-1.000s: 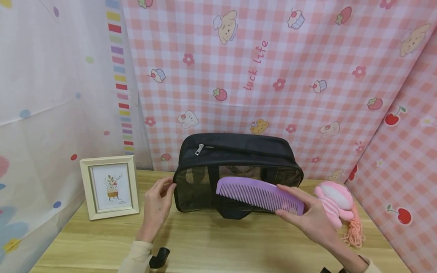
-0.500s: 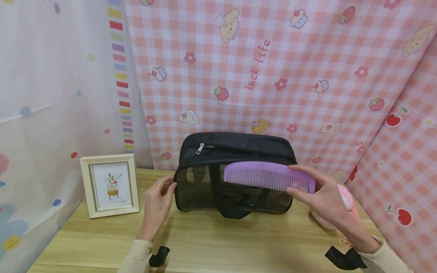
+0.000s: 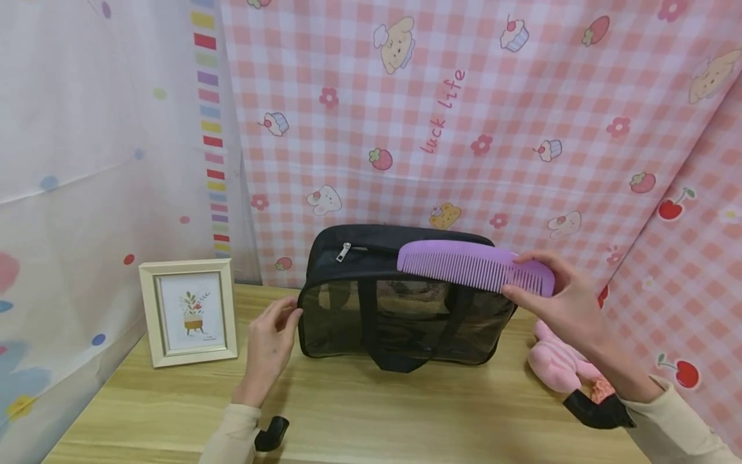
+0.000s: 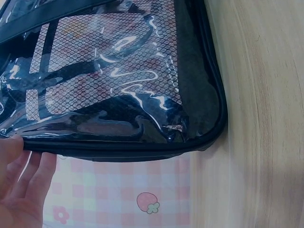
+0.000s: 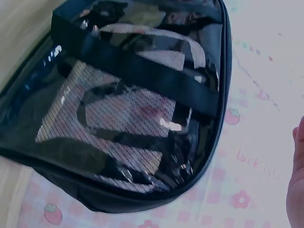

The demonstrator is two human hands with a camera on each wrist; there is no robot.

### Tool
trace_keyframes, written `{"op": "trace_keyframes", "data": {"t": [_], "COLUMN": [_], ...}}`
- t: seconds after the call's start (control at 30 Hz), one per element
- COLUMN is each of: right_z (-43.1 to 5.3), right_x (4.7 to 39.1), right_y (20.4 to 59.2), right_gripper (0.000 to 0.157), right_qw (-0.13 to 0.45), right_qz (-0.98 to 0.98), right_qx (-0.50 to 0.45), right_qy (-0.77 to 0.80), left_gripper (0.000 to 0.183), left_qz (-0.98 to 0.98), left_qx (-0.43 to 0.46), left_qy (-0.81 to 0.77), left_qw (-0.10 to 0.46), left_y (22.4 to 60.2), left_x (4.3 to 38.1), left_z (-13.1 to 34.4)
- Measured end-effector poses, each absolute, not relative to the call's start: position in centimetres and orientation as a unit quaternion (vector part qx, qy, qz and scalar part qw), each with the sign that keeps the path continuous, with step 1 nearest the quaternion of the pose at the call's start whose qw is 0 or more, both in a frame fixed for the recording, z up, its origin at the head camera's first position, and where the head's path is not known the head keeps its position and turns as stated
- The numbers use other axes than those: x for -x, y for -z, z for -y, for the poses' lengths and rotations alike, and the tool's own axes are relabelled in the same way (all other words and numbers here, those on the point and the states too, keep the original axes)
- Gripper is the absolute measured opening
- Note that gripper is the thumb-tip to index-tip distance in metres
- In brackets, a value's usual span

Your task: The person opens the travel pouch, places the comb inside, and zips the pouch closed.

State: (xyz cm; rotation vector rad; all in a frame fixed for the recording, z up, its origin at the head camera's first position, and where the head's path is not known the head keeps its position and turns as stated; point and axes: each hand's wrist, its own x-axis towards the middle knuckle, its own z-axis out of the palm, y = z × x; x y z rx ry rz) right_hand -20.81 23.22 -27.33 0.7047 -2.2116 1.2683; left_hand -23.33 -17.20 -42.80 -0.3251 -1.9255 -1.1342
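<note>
A black toiletry bag [image 3: 406, 319] with see-through panels stands upright at the back of the table. Its zipper pull lies at the top left, and a black carry strap hangs down the front. My left hand [image 3: 268, 348] pinches the bag's left edge; in the left wrist view the thumb [image 4: 10, 148] lies on the front of the piping, with fingers behind it. A purple comb [image 3: 452, 261] is held by one end between the thumb and fingers of my right hand [image 3: 570, 312]. The comb is raised before the bag's upper right, teeth down. In the right wrist view the comb is out of sight.
A cream picture frame [image 3: 188, 312] stands on the left of the wooden table [image 3: 371, 412]. At the right, partly behind my right arm, lies a pink plush toy [image 3: 559, 364]. A pink checked cloth [image 3: 359, 84] hangs behind the bag.
My right hand has moved up and to the right with the comb, from before the bag's lower front to its upper right corner. The left hand stays at the bag's left edge.
</note>
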Motion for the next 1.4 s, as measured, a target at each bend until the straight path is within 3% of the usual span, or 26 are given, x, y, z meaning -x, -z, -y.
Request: {"op": "trace_keyframes", "data": {"t": [0.47,0.8,1.13,1.4], "right_z": [-22.7,-23.3,-23.8,-23.6], "right_x": [22.2,24.8,25.6,26.6], "right_y": [25.9,25.2,24.5,23.8], "right_gripper": [0.033,0.017,0.012,0.009], "right_qw": [0.275,0.262,0.213,0.219], "right_qz": [0.844,0.858,0.867,0.873], "right_qx": [-0.255,-0.295,-0.312,-0.320], "right_qy": [-0.384,-0.329,-0.326,-0.295], "left_gripper": [0.016,0.017,0.018,0.017], "left_qz": [0.769,0.768,0.767,0.764], "left_qx": [0.135,0.138,0.144,0.142], "left_qy": [0.453,0.449,0.444,0.447], "left_qw": [0.430,0.436,0.440,0.442], "left_y": [42.8,42.8,42.9,42.7], "left_x": [23.3,23.3,23.4,23.2], "left_z": [17.3,17.5,17.4,17.2]}}
